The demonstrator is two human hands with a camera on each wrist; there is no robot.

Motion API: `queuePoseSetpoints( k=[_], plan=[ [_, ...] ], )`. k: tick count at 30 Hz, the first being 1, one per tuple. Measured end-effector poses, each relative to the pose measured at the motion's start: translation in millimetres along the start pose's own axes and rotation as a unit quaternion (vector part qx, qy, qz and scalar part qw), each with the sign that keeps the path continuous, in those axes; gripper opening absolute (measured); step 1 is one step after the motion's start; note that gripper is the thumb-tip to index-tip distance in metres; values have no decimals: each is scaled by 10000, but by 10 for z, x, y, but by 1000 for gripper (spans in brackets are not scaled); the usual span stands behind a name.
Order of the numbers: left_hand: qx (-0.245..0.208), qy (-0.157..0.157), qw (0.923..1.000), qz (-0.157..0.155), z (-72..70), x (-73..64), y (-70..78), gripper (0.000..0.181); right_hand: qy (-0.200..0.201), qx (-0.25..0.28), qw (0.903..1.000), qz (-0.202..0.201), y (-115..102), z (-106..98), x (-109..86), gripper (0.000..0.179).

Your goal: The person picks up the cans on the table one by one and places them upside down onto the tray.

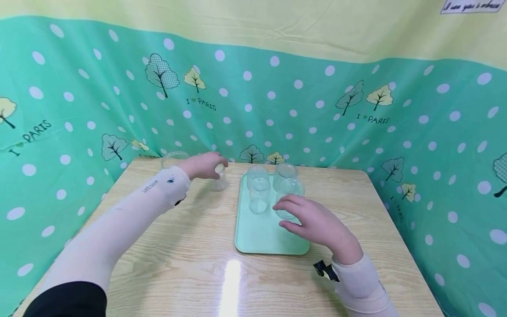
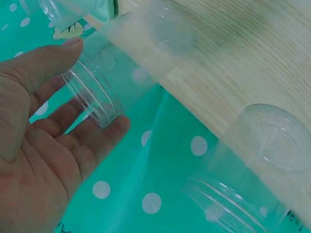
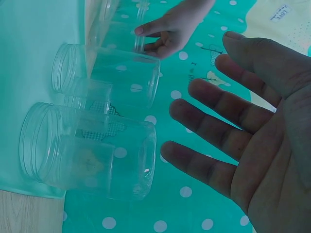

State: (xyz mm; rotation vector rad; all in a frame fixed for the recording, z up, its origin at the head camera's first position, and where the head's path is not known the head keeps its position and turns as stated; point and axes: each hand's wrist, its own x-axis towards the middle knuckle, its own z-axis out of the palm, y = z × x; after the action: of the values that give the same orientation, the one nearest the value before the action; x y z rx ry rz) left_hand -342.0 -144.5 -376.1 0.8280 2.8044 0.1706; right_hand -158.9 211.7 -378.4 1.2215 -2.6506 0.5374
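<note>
At the table's far left, my left hand (image 1: 205, 165) holds a clear jar (image 1: 219, 181) by its mouth. In the left wrist view, the thumb and fingers curl round the threaded rim, and the jar's base (image 2: 170, 31) points toward the wood. Another clear jar (image 1: 171, 159) stands beyond that hand, partly hidden by it. My right hand (image 1: 314, 220) hovers over the right side of the green tray (image 1: 269, 242), fingers spread and slightly bent, holding nothing. Close by its fingertips stand several clear jars (image 3: 87, 150), their threaded ends down on the tray.
The tray lies on a light wooden table (image 1: 174, 264). A green and yellow curtain (image 1: 253, 110) with dots and trees hangs along the back and both sides, close to the table's edges.
</note>
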Motion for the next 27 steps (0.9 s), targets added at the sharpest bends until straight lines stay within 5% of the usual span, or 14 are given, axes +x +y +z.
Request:
queuePoseSetpoints(
  k=[27],
  plan=[
    [-427, 882, 9919, 811, 125, -316, -162, 45, -66, 88, 9999, 63, -6, 25, 14, 36]
  ],
)
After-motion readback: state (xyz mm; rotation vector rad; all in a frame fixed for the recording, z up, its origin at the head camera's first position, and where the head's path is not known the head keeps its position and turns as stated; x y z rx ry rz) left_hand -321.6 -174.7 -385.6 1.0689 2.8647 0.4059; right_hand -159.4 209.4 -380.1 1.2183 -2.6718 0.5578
